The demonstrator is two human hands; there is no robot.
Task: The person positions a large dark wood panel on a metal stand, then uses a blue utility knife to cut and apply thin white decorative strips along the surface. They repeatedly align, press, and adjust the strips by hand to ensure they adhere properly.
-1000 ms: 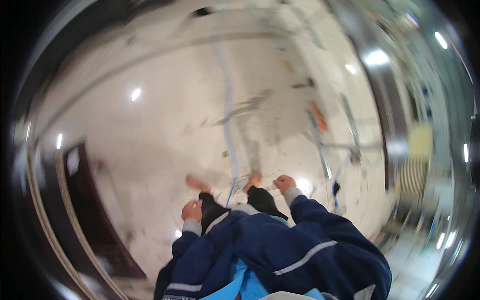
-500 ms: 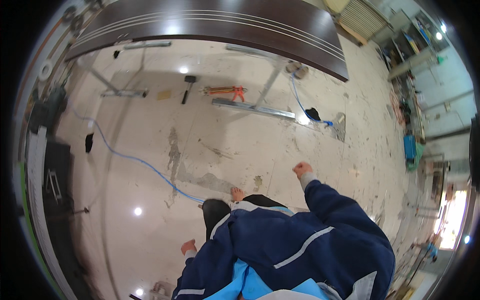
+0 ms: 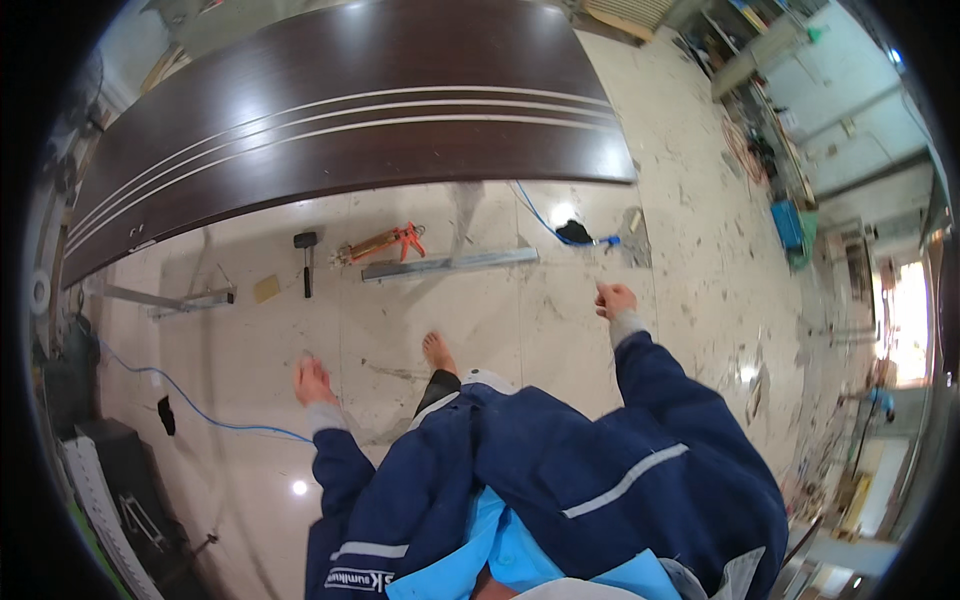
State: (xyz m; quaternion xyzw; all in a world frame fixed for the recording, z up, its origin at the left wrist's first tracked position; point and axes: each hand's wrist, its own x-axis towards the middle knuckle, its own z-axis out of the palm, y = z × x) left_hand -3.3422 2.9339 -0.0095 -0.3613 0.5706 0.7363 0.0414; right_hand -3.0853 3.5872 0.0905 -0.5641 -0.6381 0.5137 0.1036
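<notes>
Three pale inlaid stripes [image 3: 430,103] ran the length of a glossy, dark brown panel [image 3: 340,155], its flat face throwing back white glare. The right hand [image 3: 617,300] hung on the wearer's side of the panel's right corner, its fingers loosely curled with a narrow space inside. The left hand [image 3: 313,380] hung on the wearer's side of the panel's left half, too blurred to tell how wide its fingers were. Soft grey cuffs [image 3: 628,325] ended the navy sleeves.

Just outside the panel's near edge, left of its middle, lay a mallet [image 3: 308,272] with a blocky black head and a straight, slim handle. To its right, along the same edge, sat an orange caulking gun [image 3: 408,238], angular at the trigger, and a straight, dull metal bar [image 3: 450,264]. A thin, yellowish square piece [image 3: 266,289] lay outside the edge's left half. Near the panel's right corner, a smooth blue hose [image 3: 540,216] curved past a crumpled black item [image 3: 573,232]. Shiny cream floor tiles [image 3: 540,330], scuffed with rough grey patches, spread out from the panel, a bare foot [image 3: 437,352] upon them.
</notes>
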